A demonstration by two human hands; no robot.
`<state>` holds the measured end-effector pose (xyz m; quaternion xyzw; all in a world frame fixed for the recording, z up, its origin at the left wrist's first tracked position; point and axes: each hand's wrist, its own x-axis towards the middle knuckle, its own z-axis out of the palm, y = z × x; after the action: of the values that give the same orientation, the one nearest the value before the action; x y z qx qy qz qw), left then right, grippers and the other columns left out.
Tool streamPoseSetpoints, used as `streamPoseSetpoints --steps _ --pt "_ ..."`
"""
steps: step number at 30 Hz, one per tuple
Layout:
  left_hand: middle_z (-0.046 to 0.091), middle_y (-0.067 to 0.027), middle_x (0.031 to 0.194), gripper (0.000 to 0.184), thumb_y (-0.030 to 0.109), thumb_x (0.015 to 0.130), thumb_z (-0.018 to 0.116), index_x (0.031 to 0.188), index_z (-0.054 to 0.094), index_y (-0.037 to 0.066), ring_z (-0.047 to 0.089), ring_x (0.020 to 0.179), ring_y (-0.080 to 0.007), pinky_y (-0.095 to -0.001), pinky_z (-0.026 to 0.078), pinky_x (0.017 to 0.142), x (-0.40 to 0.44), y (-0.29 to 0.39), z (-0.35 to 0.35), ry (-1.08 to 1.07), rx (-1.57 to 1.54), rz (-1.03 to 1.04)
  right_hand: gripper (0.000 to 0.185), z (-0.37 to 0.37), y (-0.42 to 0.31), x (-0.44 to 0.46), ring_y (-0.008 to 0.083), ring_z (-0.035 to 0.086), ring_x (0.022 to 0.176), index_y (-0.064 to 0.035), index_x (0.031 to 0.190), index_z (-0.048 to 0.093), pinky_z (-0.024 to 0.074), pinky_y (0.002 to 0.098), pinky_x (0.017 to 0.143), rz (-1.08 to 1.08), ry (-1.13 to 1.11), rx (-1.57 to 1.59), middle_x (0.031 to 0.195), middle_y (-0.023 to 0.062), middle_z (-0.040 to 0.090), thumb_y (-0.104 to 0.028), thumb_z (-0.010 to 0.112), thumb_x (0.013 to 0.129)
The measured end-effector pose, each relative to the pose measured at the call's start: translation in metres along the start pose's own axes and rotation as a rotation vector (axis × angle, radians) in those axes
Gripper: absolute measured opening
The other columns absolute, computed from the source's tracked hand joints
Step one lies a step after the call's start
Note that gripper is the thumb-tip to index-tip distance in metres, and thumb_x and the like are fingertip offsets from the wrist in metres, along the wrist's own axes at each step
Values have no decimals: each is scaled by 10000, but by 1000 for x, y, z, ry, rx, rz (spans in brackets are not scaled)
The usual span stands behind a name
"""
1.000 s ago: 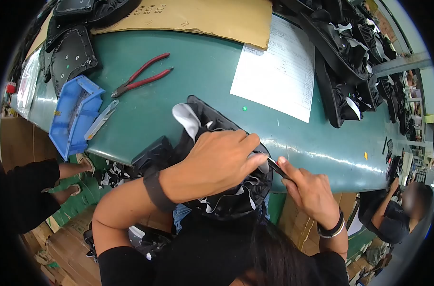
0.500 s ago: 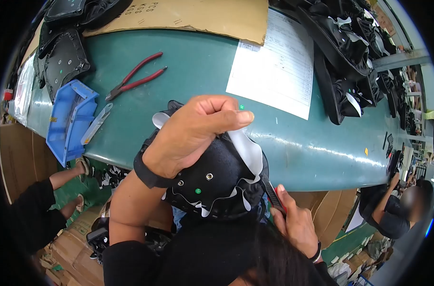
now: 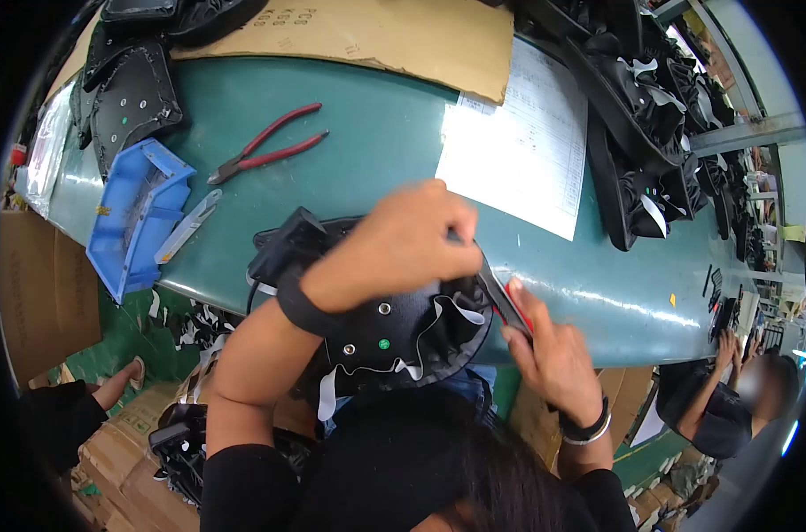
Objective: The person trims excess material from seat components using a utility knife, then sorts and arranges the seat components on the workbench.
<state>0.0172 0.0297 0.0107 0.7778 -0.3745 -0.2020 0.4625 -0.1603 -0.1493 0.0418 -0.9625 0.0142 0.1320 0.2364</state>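
Note:
A black padded piece (image 3: 394,332) with metal eyelets, a green dot and ragged white-backed edges rests against my body at the table's front edge. My left hand (image 3: 420,238), blurred, is closed above its upper part; what its fingers grip there is hidden. In my right hand (image 3: 553,355) is a red and black utility knife (image 3: 513,310), its blade end pointing up and left at the piece's right rim. A black block-like part (image 3: 288,244) lies by my left wrist.
Red-handled cutters (image 3: 270,146), a blue bin (image 3: 137,217) and a clear-handled cutter (image 3: 188,228) lie left on the green table (image 3: 367,106). Cardboard (image 3: 376,35) and a printed sheet (image 3: 518,151) are behind. Black pieces (image 3: 624,115) pile at right; a co-worker (image 3: 731,399) is beyond.
The black piece has turned in front of me. My left hand, earlier pinching a white-backed flap, has moved right and down. My right hand has risen with the knife.

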Motion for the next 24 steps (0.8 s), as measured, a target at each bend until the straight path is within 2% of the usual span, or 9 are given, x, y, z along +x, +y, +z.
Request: streamPoseSetpoints --steps 3,5,7,10,13,15,19,21,24 --pt "465 -25 651 258 43 740 679 585 472 35 500 698 -120 -299 424 581 -7 3 -18 -43 -486 -179 587 16 -5 -29 432 612 846 -42 1376 423 490 463 733 25 71 125 931 208 650 -85 660 841" --pt "497 -34 743 221 27 764 656 634 478 36 514 710 -133 -285 410 591 -12 0 -20 256 -1302 55 580 20 -13 -36 453 587 949 -52 1359 446 467 465 838 76 59 180 1021 221 637 -66 673 825" --pt "503 -75 800 165 17 756 645 698 494 46 544 801 -138 -303 438 597 -12 7 -14 230 -1331 79 566 19 -15 -36 446 591 934 -50 1349 464 468 463 826 33 103 63 1012 219 640 -89 679 827" --pt "537 -101 729 182 104 744 656 661 511 33 565 898 -248 -360 470 649 -11 21 -9 104 193 91 523 2 -5 -16 402 610 747 -113 1354 480 472 468 644 6 57 16 854 169 650 -154 650 861" --pt "549 -98 711 232 173 746 666 634 534 19 556 767 -308 -376 452 690 -23 8 13 36 542 286 508 -6 -1 0 372 584 575 -185 1375 463 434 470 522 -31 36 -57 716 126 631 -191 613 890" --pt "553 -108 684 252 208 741 670 623 557 15 532 659 -321 -391 449 699 -14 -5 20 45 489 265 536 -6 -10 5 384 595 599 -124 1389 435 451 474 551 5 8 -113 741 151 645 -167 619 887" --pt "499 19 609 296 134 826 665 580 524 51 478 658 -75 -230 387 702 -7 -2 -9 16 -630 -296 558 32 -24 -29 417 615 645 25 1359 401 484 484 579 -80 148 13 912 246 657 -113 638 873" --pt "543 13 748 286 117 831 670 599 512 65 477 653 -66 -222 399 690 -6 -7 -11 254 -1074 -306 568 38 -33 -44 430 622 671 25 1358 396 491 484 578 97 83 142 971 266 648 -109 645 866" --pt "577 -47 924 265 87 832 654 619 499 58 520 704 -73 -225 417 700 -14 -12 -17 240 -702 -62 537 29 -24 -24 401 636 697 -45 1375 413 496 467 579 17 98 29 969 214 670 -150 621 891"
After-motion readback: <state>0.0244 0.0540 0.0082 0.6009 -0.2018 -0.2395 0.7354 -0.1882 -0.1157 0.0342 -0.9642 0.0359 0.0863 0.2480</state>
